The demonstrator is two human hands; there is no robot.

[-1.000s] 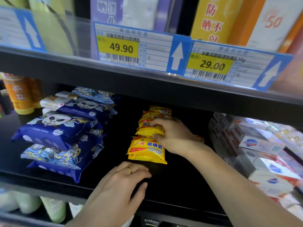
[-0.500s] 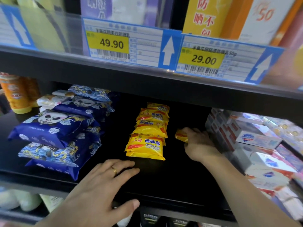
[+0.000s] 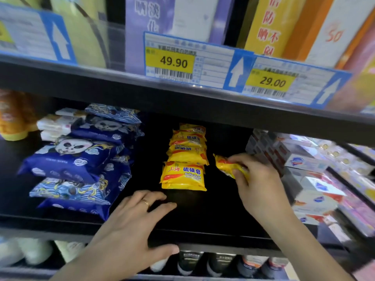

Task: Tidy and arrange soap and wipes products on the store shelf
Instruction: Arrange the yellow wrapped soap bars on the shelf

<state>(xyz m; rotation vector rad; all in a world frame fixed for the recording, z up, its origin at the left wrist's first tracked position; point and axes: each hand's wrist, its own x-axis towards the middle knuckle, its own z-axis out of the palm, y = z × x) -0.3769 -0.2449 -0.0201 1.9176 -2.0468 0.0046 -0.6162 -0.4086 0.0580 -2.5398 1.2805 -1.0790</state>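
Note:
A row of yellow sulfur soap packs (image 3: pixel 185 159) runs front to back in the middle of the black shelf (image 3: pixel 213 218). To its right, my right hand (image 3: pixel 256 183) grips one loose yellow soap pack (image 3: pixel 223 164), tilted and lifted off the shelf. My left hand (image 3: pixel 132 226) lies flat on the shelf's front edge, fingers spread on top, thumb under the lip. Blue panda-print wipes packs (image 3: pixel 77 159) are piled at the left.
White and red boxed soaps (image 3: pixel 304 165) are stacked at the right, close to my right hand. Orange bottles (image 3: pixel 14 116) stand at far left, white packets (image 3: pixel 52 124) behind the wipes. Price labels (image 3: pixel 172 61) hang on the shelf above. Bottles (image 3: pixel 223 262) fill the shelf below.
My right hand left the top of the soap row, reached right and picked up a loose yellow soap pack, now drawn forward. My left hand slid to the shelf's front edge.

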